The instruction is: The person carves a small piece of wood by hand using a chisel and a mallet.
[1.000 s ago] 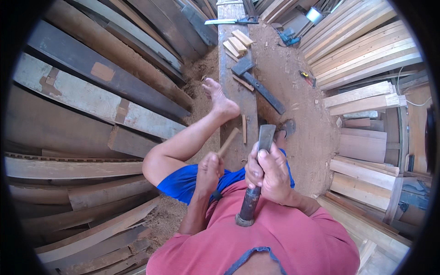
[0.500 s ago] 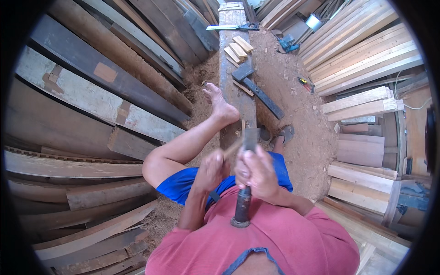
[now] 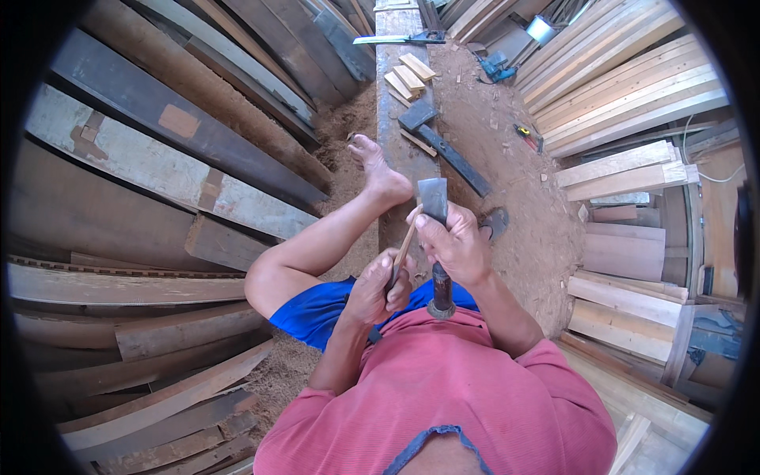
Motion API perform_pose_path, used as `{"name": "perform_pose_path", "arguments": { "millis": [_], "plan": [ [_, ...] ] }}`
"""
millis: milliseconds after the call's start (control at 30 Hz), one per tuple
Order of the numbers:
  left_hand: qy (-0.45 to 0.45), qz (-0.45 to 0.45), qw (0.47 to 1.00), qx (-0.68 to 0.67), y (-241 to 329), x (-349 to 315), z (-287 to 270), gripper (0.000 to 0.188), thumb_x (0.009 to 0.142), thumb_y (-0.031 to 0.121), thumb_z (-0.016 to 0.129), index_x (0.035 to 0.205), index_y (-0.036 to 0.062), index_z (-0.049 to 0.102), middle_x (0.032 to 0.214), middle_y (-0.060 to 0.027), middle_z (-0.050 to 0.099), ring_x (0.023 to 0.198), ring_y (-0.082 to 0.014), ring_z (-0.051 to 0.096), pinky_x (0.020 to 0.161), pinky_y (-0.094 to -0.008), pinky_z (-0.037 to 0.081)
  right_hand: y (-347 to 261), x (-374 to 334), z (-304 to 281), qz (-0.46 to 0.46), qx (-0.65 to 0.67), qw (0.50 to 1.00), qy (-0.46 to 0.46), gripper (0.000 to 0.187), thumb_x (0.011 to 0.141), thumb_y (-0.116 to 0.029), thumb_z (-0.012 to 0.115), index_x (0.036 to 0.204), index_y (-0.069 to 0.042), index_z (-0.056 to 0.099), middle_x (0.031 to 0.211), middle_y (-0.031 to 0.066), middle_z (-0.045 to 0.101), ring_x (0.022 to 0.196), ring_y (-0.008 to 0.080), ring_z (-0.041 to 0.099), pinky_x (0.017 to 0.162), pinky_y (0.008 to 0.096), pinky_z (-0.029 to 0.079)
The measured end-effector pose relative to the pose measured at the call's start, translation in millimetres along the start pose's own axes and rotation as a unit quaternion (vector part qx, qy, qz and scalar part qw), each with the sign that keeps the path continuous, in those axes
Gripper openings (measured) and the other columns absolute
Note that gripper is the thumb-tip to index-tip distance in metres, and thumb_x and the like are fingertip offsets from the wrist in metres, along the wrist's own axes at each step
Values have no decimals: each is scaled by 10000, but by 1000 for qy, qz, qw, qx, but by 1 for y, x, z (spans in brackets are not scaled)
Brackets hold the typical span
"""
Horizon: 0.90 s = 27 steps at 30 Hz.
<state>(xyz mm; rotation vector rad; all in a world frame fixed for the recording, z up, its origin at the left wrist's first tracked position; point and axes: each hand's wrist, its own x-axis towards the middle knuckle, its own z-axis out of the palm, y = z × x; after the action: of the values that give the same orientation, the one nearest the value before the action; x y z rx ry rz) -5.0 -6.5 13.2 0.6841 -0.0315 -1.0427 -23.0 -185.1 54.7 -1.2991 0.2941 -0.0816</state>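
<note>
My left hand (image 3: 375, 288) is closed around a thin wooden stick (image 3: 408, 239), which slants up and away toward the chisel. A broad-bladed chisel (image 3: 433, 196) is gripped by my right hand (image 3: 461, 250) at the base of its blade, thumb lying along the metal. Its dark handle (image 3: 442, 288) sticks out below the hand, toward my shirt. The stick's far end is beside the blade's left edge; whether they touch I cannot tell. Both hands are held above my lap, at the near end of a narrow wooden bench (image 3: 389, 150).
On the bench lie a dark mallet (image 3: 457, 161), several small wood blocks (image 3: 408, 77) and a handsaw (image 3: 400, 38). Stacked boards line the left (image 3: 150, 202) and right (image 3: 633, 87). A blue power tool (image 3: 495, 68) and a yellow-and-red tool (image 3: 527, 138) rest on the dusty floor.
The chisel has moved forward, its handle end now away from my chest. My right hand has shifted forward and slightly right. The stick now points up more steeply beside the blade.
</note>
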Motion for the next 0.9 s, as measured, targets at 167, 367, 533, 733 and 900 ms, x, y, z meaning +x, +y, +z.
{"name": "perform_pose_path", "arguments": {
  "millis": [167, 367, 533, 733, 900],
  "plan": [
    [17, 42, 996, 73, -6, 15, -4, 378, 1022, 422, 417, 961, 65, 522, 556, 4, 381, 434, -90, 332, 409, -226, 274, 10, 4, -3, 4, 73, 997, 21, 182, 997, -201, 495, 1086, -56, 561, 706, -9, 517, 506, 39, 441, 449, 208, 395],
    [115, 106, 975, 157, 9, 48, -18, 346, 1031, 388, 408, 922, 80, 521, 613, 19, 413, 508, -70, 366, 484, -238, 330, 11, -20, 28, 157, 343, 926, -6, 147, 1014, -203, 422, 1076, -77, 464, 753, 12, 491, 498, 71, 429, 442, 241, 420],
    [147, 225, 866, 423, 28, 36, -12, 333, 1044, 286, 371, 964, 32, 571, 726, -4, 500, 649, -93, 458, 601, -272, 404, 4, -37, 48, 195, 308, 928, -75, 153, 1018, -229, 414, 1055, -87, 457, 709, -16, 430, 486, 55, 399, 438, 240, 407],
    [152, 235, 822, 496, 14, -3, 1, 319, 1038, 275, 396, 928, 20, 553, 647, -26, 489, 592, -85, 458, 538, -275, 380, 1, -46, 40, 164, 298, 938, -61, 175, 1021, -258, 424, 1037, -87, 457, 690, -22, 408, 466, 52, 381, 440, 237, 409],
    [151, 188, 845, 476, 8, -15, -4, 314, 1038, 263, 394, 908, 22, 546, 583, -1, 444, 536, -79, 426, 490, -272, 346, -5, -49, 38, 144, 300, 942, -36, 159, 1020, -242, 415, 1038, -88, 450, 688, -19, 411, 470, 55, 381, 440, 237, 402]
  ]
}}
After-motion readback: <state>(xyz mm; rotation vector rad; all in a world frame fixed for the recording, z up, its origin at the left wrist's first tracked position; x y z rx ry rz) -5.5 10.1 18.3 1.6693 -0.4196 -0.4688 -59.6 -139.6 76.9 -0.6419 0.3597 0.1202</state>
